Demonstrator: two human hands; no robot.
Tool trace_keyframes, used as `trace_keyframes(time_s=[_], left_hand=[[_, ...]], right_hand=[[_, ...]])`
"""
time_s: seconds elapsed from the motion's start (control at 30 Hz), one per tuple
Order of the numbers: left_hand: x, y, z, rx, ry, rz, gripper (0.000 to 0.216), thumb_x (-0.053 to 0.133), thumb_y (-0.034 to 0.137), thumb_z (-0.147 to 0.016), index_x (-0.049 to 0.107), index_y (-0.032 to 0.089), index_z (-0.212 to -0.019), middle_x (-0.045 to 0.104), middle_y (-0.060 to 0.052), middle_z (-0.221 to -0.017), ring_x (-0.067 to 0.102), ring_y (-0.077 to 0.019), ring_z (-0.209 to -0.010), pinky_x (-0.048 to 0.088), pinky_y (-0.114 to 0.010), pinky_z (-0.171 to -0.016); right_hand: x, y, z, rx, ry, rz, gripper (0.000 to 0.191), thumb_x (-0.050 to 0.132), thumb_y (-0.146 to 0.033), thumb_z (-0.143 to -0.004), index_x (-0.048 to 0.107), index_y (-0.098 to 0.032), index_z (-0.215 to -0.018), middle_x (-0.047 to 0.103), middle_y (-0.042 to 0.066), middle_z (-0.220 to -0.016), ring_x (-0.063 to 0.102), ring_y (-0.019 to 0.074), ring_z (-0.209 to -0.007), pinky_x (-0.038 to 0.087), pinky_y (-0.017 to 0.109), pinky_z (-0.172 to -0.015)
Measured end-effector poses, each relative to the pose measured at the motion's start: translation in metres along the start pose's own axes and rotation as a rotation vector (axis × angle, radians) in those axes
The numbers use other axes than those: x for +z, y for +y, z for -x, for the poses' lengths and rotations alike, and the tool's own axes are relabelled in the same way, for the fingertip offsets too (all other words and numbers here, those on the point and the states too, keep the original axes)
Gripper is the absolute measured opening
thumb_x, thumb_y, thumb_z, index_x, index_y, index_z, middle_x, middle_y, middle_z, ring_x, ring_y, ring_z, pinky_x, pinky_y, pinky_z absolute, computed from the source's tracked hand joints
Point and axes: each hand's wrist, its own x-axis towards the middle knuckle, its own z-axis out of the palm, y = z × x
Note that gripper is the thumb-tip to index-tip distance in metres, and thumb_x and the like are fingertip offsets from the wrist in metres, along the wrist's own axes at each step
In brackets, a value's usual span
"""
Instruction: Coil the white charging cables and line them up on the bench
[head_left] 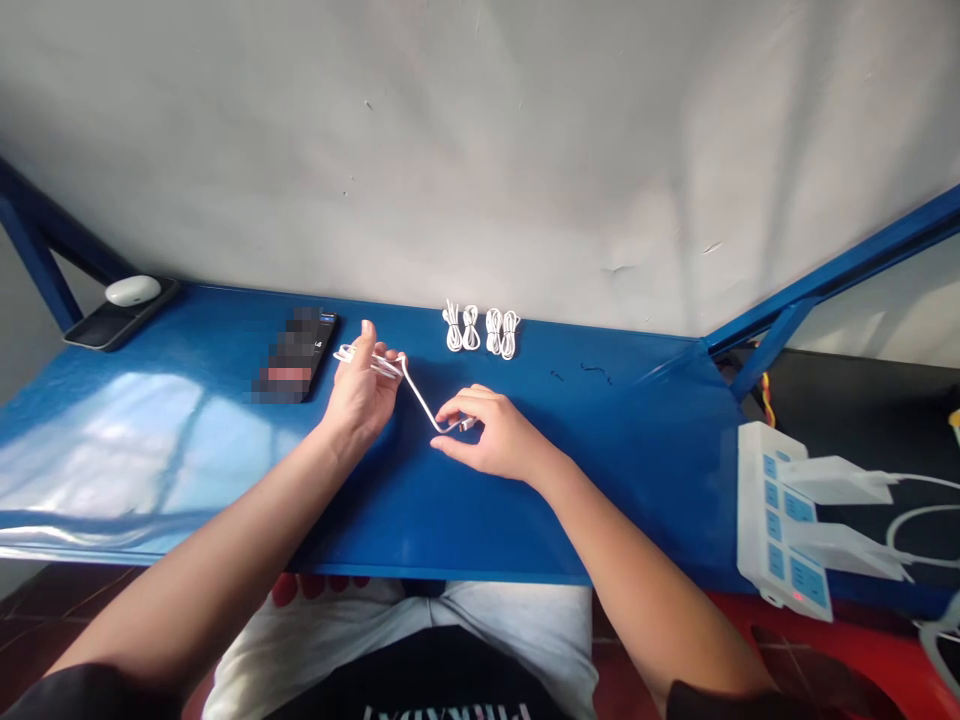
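Left hand (364, 390) gripped the looped part of the white cable (418, 398) in curled fingers. Right hand (495, 440) pinched its plug end between thumb and fingers. Between the hands, the cable's straight run slanted from far-left to near-right, just above the blue surface (600, 450).

Home desk, blue table (150, 440), power strip (780, 520), phone (296, 355)
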Motion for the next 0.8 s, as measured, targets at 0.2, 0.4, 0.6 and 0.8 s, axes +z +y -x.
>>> trace_keyframes(time_s=[0.2,0.4,0.6,0.8], left_hand=[[-0.007,-0.006,-0.001,0.335,-0.003,-0.253,0.052,0.087,0.039,-0.074,0.046,0.025,-0.103,0.058,0.005,-0.084,0.061,-0.0102,-0.069,0.053,-0.028,-0.072],[-0.018,-0.016,-0.005,0.491,-0.212,-0.671,0.041,0.075,0.046,-0.086,0.051,0.023,-0.109,0.054,0.003,-0.081,0.051,-0.0072,-0.059,0.043,-0.022,-0.058],[-0.010,-0.015,0.016,0.088,-0.737,-0.879,0.044,0.067,0.052,-0.090,0.061,0.016,-0.115,0.054,0.002,-0.070,0.044,-0.0079,-0.054,0.036,-0.021,-0.050],[-0.007,-0.022,0.027,-0.191,-0.808,-0.626,0.055,0.070,0.063,-0.084,0.058,0.015,-0.108,0.057,0.000,-0.074,0.039,-0.0065,-0.053,0.032,-0.020,-0.047]], right_hand=[[0.009,0.003,0.000,0.058,0.202,-0.030,0.026,0.074,-0.035,-0.087,0.070,-0.023,-0.110,0.068,-0.001,-0.076,0.053,0.0133,-0.066,0.049,0.027,-0.068],[0.003,-0.003,0.004,-0.019,0.419,-0.076,0.019,0.067,-0.033,-0.092,0.073,-0.022,-0.106,0.071,0.001,-0.081,0.056,0.0116,-0.063,0.049,0.027,-0.064],[-0.004,-0.004,0.003,0.055,0.397,-0.252,0.017,0.071,-0.038,-0.089,0.076,-0.021,-0.090,0.073,0.003,-0.079,0.057,0.0128,-0.061,0.047,0.028,-0.059],[-0.015,-0.002,0.000,0.211,0.289,-0.700,0.026,0.076,-0.040,-0.082,0.075,-0.020,-0.098,0.073,0.004,-0.083,0.065,0.0148,-0.069,0.053,0.030,-0.064]])
